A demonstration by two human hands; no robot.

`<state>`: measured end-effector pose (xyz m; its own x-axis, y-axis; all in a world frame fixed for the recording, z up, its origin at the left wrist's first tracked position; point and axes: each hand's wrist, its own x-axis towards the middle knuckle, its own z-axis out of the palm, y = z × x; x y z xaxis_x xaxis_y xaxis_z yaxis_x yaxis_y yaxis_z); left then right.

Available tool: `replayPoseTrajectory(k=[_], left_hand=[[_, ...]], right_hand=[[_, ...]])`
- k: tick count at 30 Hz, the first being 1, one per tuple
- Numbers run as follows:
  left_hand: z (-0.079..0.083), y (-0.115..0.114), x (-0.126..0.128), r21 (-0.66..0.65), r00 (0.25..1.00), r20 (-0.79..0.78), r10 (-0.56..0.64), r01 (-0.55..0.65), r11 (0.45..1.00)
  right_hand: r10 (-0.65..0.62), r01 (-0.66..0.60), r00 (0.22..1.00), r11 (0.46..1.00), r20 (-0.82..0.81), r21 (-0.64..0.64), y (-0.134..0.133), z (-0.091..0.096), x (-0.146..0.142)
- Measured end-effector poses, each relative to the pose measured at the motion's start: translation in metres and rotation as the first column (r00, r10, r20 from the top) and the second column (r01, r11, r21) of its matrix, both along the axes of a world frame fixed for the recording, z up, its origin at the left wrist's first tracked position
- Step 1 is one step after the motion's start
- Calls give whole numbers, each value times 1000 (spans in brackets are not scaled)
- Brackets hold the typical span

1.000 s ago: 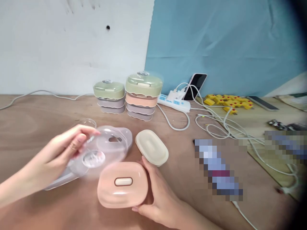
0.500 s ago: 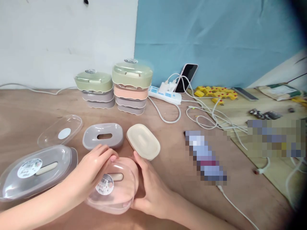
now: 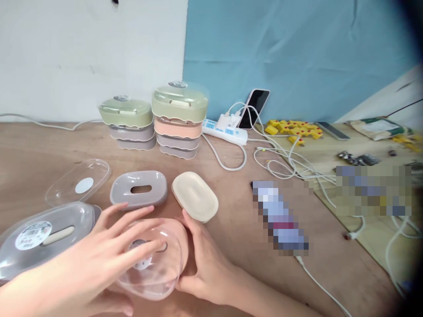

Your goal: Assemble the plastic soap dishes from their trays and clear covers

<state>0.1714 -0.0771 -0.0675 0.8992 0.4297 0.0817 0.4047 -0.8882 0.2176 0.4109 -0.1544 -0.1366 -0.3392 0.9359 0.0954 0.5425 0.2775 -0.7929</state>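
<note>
A pink oval soap box (image 3: pixel 182 246) lies at the near centre, with a clear lid (image 3: pixel 160 284) over it, offset toward me. My right hand (image 3: pixel 211 268) grips its right side, thumb and fingers apart around the edge. My left hand (image 3: pixel 105 251) is spread over the lid's left part, holding nothing; whether its fingertips touch the lid I cannot tell. Behind are a grey slotted soap box part (image 3: pixel 157 178) and a cream tray (image 3: pixel 195 196). A lidded grey soap box (image 3: pixel 68 220) sits left, partly behind my left hand.
A loose clear lid (image 3: pixel 99 169) lies at left. Two stacks of soap boxes (image 3: pixel 180 110) (image 3: pixel 127 114) stand by the wall. A power strip (image 3: pixel 243 136), white cables (image 3: pixel 243 164), a leaning phone (image 3: pixel 254 108) and a blurred-out device (image 3: pixel 279 215) occupy the right. Yellow pieces (image 3: pixel 294 128) lie farther back.
My left hand has opened its fingers and moved left and down from the lid's far edge. My right hand stays on the pink soap box. The view has shifted slightly.
</note>
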Motion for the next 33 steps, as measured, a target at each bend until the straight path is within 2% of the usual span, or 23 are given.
replayPoseTrajectory(k=[3, 7, 14, 20, 26, 29, 33], left_hand=[[-3, -2, -3, -2, 998, -65, -7, 7, 1000], [-9, 2, 0, -62, 999, -42, -32, 30, 998], [-3, 2, 4, -4, 997, -56, -45, 45, 999], [-6, -4, 9, -14, 997, 7, 72, -72, 997], [-10, 3, 9, -71, 1000, -20, -10, 9, 997], [-7, 1, 11, -48, 999, -25, -27, 26, 999], [-8, 0, 7, -45, 1000, -20, -10, 9, 999]], right_hand=[[-21, 21, 1000, 1000, -8, -22, 0, -2, -1], [-37, 36, 998, 999, -47, -25, 0, -3, -2], [-93, 88, 993, 994, -74, -61, 1, -4, -5], [-108, 102, 990, 992, -87, -68, 1, -4, -6], [-92, 92, 995, 996, -49, -9, 1, 0, -3], [-63, 64, 997, 998, -49, 16, 2, 3, -3], [-85, 85, 996, 996, -37, -12, 2, 5, -4]])
